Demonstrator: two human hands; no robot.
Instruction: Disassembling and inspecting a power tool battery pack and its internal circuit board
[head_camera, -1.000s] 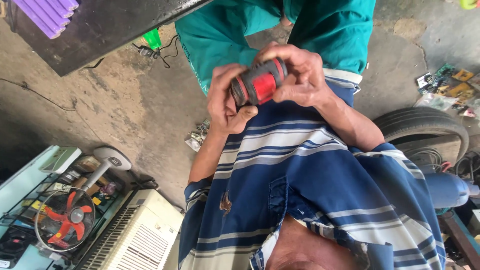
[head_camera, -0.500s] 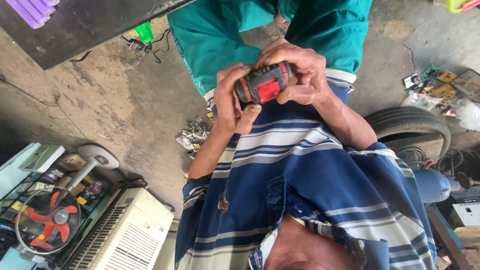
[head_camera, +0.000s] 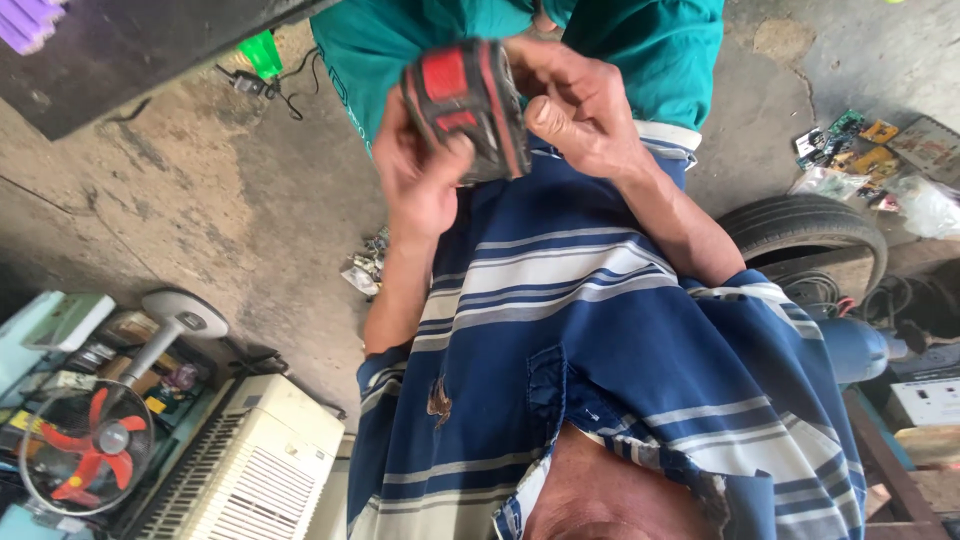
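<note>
**Item held.** A red and black battery pack (head_camera: 465, 105) is held at the upper centre of the frame, above the lap and clear of every surface. Its red face is turned toward the camera.

**Hand state.** The left hand (head_camera: 420, 185) is closed around the lower left side of the pack, with the thumb laid across the lower face. The right hand (head_camera: 585, 120) is clamped on the right edge, with the thumb pressed against the side and the fingers folded over the top. The pack is carried by both hands.

**Step in hand.** The pack is judged to be under close examination or adjustment in a two-handed hold. Any turning of the pack would call for one hand to be loosened while the other bears the weight. What the right thumb presses on cannot be made out.

**Edges and open room.** Teal trousers (head_camera: 620, 50) lie directly behind the pack, and a blue striped shirt (head_camera: 600, 330) fills the lower centre. Open concrete floor (head_camera: 200, 220) is found at the left, with small scrap parts (head_camera: 365, 265) near the left forearm. A dark bench (head_camera: 130, 40) edge crosses the upper left. A tyre (head_camera: 800, 230) lies close to the right elbow, and circuit boards (head_camera: 850, 140) at the upper right. A red-bladed fan (head_camera: 90, 450) and a white slatted casing (head_camera: 250, 470) occupy the lower left, well apart.
</note>
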